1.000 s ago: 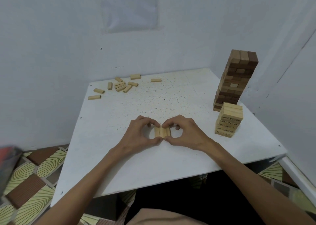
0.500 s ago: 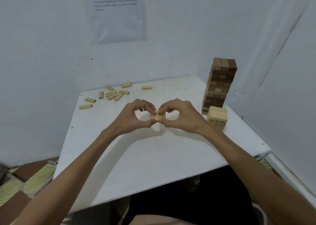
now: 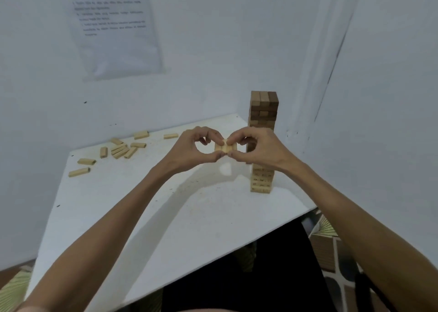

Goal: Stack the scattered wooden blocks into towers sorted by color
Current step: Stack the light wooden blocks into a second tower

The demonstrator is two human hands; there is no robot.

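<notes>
Down at the bottom of the frame, two bare forearms reach up from the lower corners and meet in the middle, above the white tabletop (image 3: 147,217). Left hand (image 3: 192,149) and right hand (image 3: 258,147) face each other at centre frame, and between them sits a small row of light wooden blocks (image 3: 225,147), side by side, lifted clear of the surface with its shadow lying on the tabletop below. Both sets of fingers are clamped on that row, the left fingers (image 3: 214,136) pinching from the left with the thumb underneath, the right fingers (image 3: 237,137) pinching from the right the same way, thumb tips nearly touching beneath the blocks. Just right of centre, partly behind the right hand, a short light tower (image 3: 260,180) stands on the tabletop near its right edge. Behind it, further back toward the corner, rises a taller dark brown tower (image 3: 263,109), upright, its lower part hidden by the hand. Over on the left side of the frame, well apart from the hands, loose light blocks (image 3: 120,149) lie scattered along the far edge of the tabletop, some bunched together, others alone. Upper left, a printed sheet (image 3: 113,27) hangs on the white wall, its text too blurred to read.
</notes>
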